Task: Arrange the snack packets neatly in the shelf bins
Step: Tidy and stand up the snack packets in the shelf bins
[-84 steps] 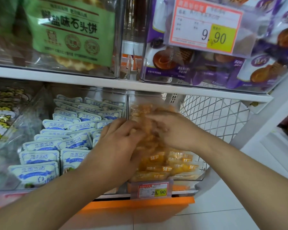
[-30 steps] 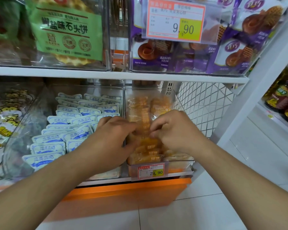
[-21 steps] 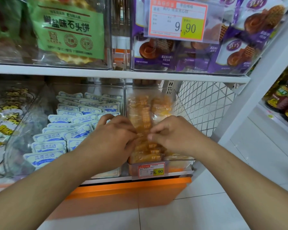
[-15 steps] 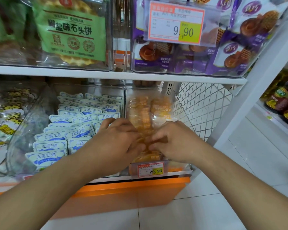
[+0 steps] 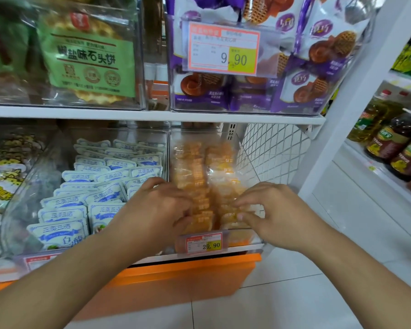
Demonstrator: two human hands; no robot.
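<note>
Both hands are in the clear bin (image 5: 244, 236) at the right end of the lower shelf, which holds two rows of orange snack packets (image 5: 192, 167) standing on edge. The left hand (image 5: 152, 210) has its fingers curled against the left row; the right hand (image 5: 275, 214) pinches the near packets of the right row between thumb and fingertips. The hands are apart, a packet row between them; whether either fully grips a packet cannot be told. The bin's front carries a price tag (image 5: 203, 244) reading 29.90; its smaller print is illegible. The neighbouring bin to the left holds white-and-blue packets (image 5: 100, 186) printed 三蒸三晒. On the upper shelf, a green bag (image 5: 90, 62) reads 椒盐味石头饼, and beside it purple waffle-cookie bags (image 5: 318, 74) sit behind an upper price tag (image 5: 223, 51) showing 9.90. Bottles of cooking oil (image 5: 394, 143) stand on the shelving to the right.
</note>
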